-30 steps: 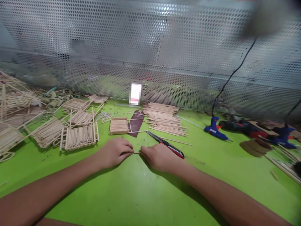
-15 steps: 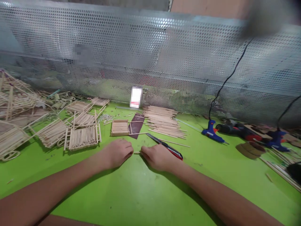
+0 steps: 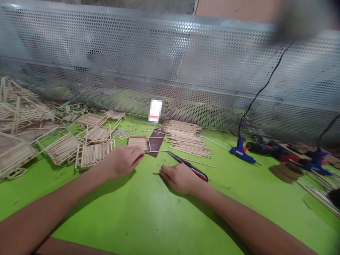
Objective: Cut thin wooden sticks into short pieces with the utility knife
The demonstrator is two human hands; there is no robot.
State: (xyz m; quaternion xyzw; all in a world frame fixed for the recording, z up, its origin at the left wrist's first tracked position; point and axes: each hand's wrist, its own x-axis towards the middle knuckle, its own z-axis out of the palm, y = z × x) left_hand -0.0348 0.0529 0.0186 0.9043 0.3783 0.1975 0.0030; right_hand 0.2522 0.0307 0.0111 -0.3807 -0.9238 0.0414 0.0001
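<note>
My right hand [image 3: 176, 177] rests on the green table, its fingers closed on a short thin stick [image 3: 156, 173] whose end sticks out to the left. Beside that hand lies a utility knife [image 3: 187, 164] with a black and red handle. My left hand [image 3: 124, 161] is over the table with its fingers pressed together; what they hold, if anything, is hidden. Just behind it sits a small stick frame [image 3: 137, 141], joined to thin sticks over a dark brown sheet [image 3: 156, 143]. A pile of loose sticks [image 3: 186, 138] lies behind my right hand.
Several stick-built pieces [image 3: 62, 147] crowd the left side. On the right are a blue glue gun [image 3: 243, 152], another glue gun [image 3: 317, 163], a brown tape roll [image 3: 285, 171] and more sticks. A perforated metal screen [image 3: 132, 63] stands behind, with a bright phone-like rectangle [image 3: 155, 109] before it.
My left hand has lifted and moved left and back, away from the short stick. My right hand has stayed nearly in place. The view has shifted slightly.
</note>
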